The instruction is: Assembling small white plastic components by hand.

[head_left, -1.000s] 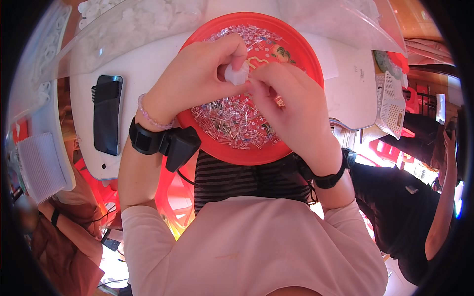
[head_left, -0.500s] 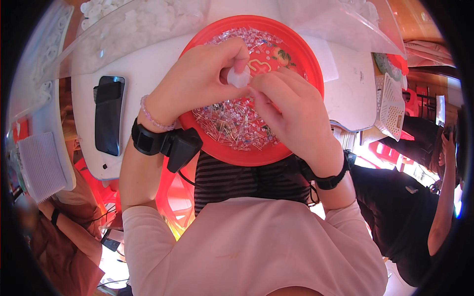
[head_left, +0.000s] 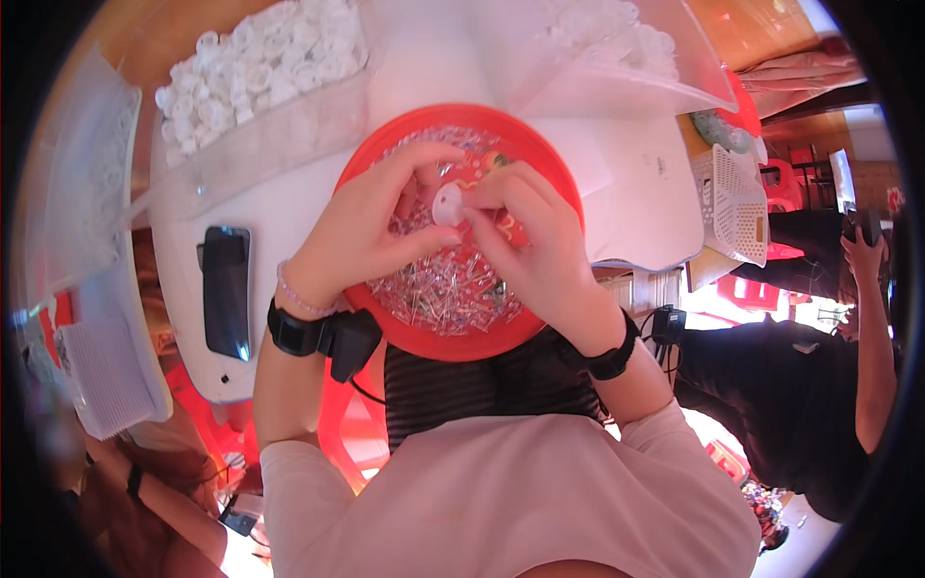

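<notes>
One small white plastic cap (head_left: 448,205), with dark holes in its face, sits at the centre of the frame, above the round red tray (head_left: 462,349). The right hand (head_left: 540,255) pinches the cap's right edge between thumb and forefinger. The left hand (head_left: 374,214) forms a loose C on the other side, thumb below and fingers above; from here I cannot tell whether it touches the cap. Handling, as judged by eye: light, fairly stiff, smooth enough to slip under a hard squeeze at the rounded edge. Grip by the outer rim, with opposed fingertips, leaving the holes uncovered. The clear LEDs (head_left: 434,303) scattered in the tray have thin metal leads that look easily bent; lift these by the body. Similar white parts (head_left: 270,63) fill a transparent bin (head_left: 255,149) at upper left.
</notes>
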A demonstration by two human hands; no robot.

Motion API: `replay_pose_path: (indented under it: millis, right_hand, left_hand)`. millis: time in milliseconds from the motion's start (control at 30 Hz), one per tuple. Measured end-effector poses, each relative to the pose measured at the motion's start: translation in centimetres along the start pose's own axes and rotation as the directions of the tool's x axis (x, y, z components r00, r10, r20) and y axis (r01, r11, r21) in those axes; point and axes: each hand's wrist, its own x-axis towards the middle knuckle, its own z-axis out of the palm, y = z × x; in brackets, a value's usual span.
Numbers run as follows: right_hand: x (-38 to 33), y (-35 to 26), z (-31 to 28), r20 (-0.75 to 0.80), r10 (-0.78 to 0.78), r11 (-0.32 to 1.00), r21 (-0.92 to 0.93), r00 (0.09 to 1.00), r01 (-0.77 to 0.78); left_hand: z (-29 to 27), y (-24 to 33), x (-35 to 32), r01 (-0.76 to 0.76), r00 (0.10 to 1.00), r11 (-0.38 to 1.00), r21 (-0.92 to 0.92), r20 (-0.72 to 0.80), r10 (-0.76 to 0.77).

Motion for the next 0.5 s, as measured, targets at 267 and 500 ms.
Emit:
replay_pose_path:
  millis: [267, 500]
  right_hand:
    - [-0.6, -1.3, -0.8, -0.012, 0.273, 0.839, 0.493, 0.962, -0.232]
    - [-1.4, -1.6, -1.6, -0.038, 0.194, 0.836, 0.530, 0.980, -0.145]
  left_hand:
    - [0.0, 0.5, -0.5, 0.065, 0.994, 0.940, -0.336, 0.105, -0.031]
    - [0.6, 2.9, -0.8, -0.079, 0.994, 0.986, -0.148, 0.059, 0.089]
